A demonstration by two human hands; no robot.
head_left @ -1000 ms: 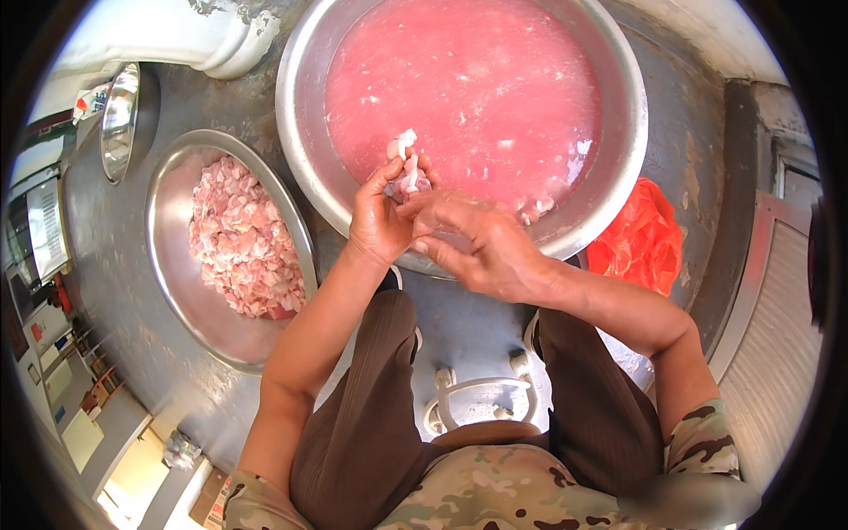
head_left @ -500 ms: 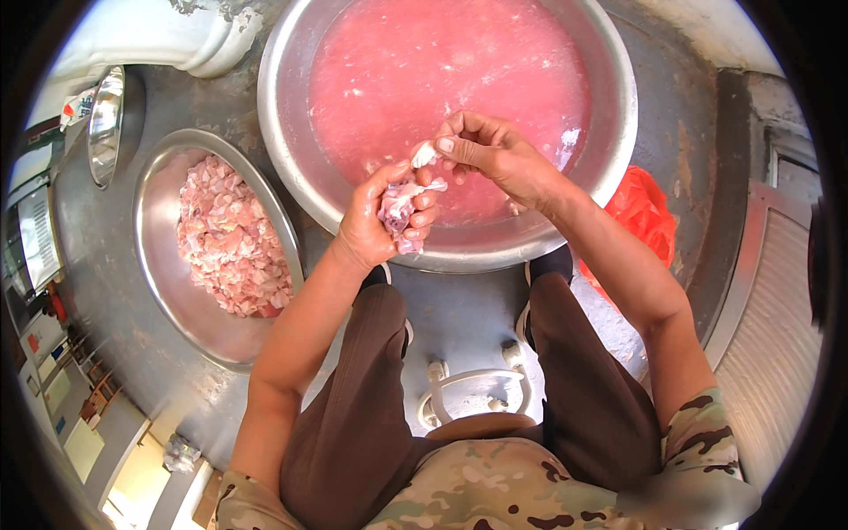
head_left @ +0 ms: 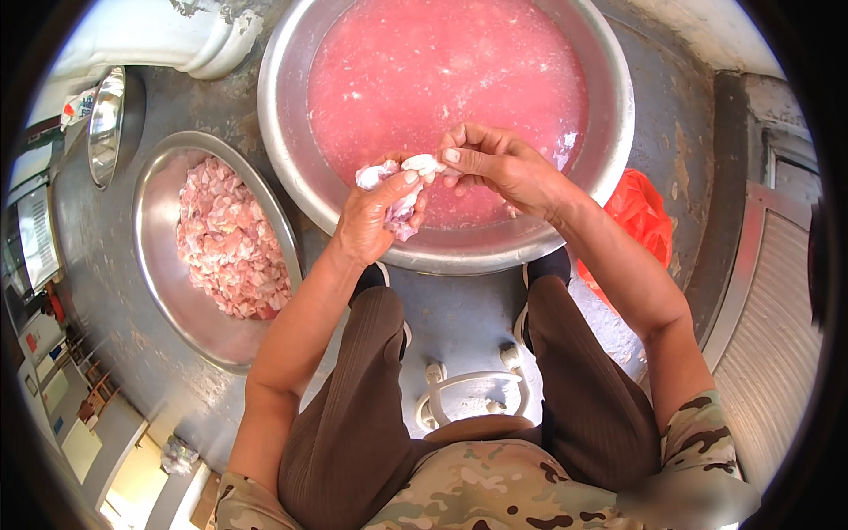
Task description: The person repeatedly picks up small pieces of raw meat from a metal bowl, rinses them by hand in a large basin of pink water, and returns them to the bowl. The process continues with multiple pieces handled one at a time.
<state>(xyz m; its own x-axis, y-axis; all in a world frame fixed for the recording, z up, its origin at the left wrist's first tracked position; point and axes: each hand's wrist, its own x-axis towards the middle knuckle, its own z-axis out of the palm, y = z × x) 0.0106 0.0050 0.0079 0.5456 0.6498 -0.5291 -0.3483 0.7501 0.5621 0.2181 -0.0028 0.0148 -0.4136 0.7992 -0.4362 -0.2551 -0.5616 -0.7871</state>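
My left hand is closed round a piece of raw meat, pale with dark red and purplish parts that stick out past the fingers. At the thumb tip a whitish bit of the meat stretches over to my right hand, whose thumb and forefinger pinch its end. Both hands are over the near rim of a large metal basin. Cloudy pink-red water with pale flecks fills it.
To the left stands a metal bowl with a heap of small raw meat pieces. Farther left is another metal bowl. A red plastic bag lies right of the basin. Between my legs is a wheeled stool.
The meat has been turned in my left hand, and a pale part now shows beyond the thumb. The whitish bit now stretches sideways between both hands.
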